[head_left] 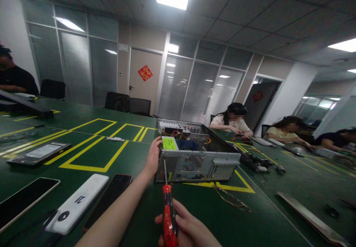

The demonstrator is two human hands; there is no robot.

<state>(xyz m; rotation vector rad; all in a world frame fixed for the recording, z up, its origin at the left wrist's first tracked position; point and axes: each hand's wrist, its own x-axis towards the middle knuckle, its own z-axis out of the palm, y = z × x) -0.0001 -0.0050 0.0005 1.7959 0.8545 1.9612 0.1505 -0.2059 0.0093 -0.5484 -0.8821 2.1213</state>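
Observation:
In the head view an opened computer case [198,161] lies on the green table, its perforated end panel facing me. Wires and a power supply with a bright green label [169,143] show inside. My left hand [152,158] grips the near left corner of the case, fingers at its top edge. Closed around the handle of a red and black screwdriver [168,210] is my right hand [187,223]. The shaft points away from me, and its tip appears to meet the left part of the end panel. Any screw there is too small to make out.
Left of my forearm lie a dark phone [111,198], a white device [79,202], another phone [26,202] and a hard drive [40,153]. Glasses [232,198] rest front right. A metal strip [310,219] and cables [257,162] lie farther right. Several people sit around the table.

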